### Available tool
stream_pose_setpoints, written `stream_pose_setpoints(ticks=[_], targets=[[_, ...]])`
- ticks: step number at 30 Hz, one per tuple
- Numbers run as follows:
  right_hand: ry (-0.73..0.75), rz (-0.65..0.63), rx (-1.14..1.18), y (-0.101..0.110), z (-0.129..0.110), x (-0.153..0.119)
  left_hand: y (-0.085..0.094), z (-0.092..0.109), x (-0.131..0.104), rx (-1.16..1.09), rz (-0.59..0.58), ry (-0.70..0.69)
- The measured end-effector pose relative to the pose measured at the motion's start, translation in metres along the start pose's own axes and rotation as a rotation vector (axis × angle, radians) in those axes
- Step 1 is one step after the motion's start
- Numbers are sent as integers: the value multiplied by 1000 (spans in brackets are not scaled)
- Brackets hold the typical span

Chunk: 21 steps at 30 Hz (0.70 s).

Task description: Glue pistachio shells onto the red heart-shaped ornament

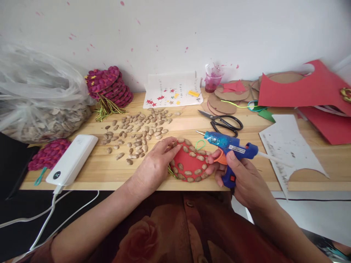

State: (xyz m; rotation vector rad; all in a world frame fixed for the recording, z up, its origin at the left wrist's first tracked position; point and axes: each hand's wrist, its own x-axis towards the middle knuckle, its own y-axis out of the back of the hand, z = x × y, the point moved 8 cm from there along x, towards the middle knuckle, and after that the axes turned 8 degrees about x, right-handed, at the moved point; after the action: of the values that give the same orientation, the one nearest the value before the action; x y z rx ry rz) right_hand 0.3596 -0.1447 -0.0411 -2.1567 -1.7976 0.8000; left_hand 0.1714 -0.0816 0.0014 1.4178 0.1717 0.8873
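Observation:
My right hand (241,175) is wrapped round a blue glue gun (223,142) with an orange trigger, its metal nozzle pointing left above the table. Beneath the gun lies a red disc (188,162) with peanuts set round its rim and in a second row at the top. A green loop (200,145) sticks out at its upper edge. My left hand (156,162) rests on the disc's left side, fingertips closed near the upper left rim; whether a peanut is under them is hidden. Loose peanuts (139,126) are scattered beyond my left hand.
Black scissors (225,121) lie behind the glue gun. A white power bank (72,159) and a bulging plastic bag (41,98) stand left, near stacked purple discs (109,86). At the back are a sticker sheet (171,89) and plastic cup (212,82); red sheets (290,91) lie right.

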Motion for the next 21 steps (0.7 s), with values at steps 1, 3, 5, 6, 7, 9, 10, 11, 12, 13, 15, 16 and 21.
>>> stream_pose_setpoints(ticks=[1,3,5,6,7,9,10,11,12,13,15,16,21], targets=[[0,0,-2,0,0,0,-1,0,0,5,-19,2],[-1,0,-4,1,1,1,-3,0,1,25,-63,7],[1,3,-5,1,1,3,-4,1,1,56,-98,10],[-1,3,-6,1,1,3,-4,2,1,73,-113,8],[-3,3,-7,1,2,4,-4,2,1,91,-125,5],[-3,0,-7,1,1,4,-4,4,2,128,-145,-9],[-3,0,-7,0,1,4,-3,5,3,147,-153,-17],[-1,0,-8,0,1,3,-3,6,4,164,-160,-23],[1,1,-9,0,0,3,-3,7,5,180,-170,-27],[-2,0,-12,0,0,3,-2,8,6,193,-181,-30],[-8,2,-13,0,0,2,-2,11,9,219,-211,-36],[-11,4,-14,0,0,2,-2,13,10,232,-231,-39],[-15,7,-22,0,0,2,-4,17,16,260,-339,10]])
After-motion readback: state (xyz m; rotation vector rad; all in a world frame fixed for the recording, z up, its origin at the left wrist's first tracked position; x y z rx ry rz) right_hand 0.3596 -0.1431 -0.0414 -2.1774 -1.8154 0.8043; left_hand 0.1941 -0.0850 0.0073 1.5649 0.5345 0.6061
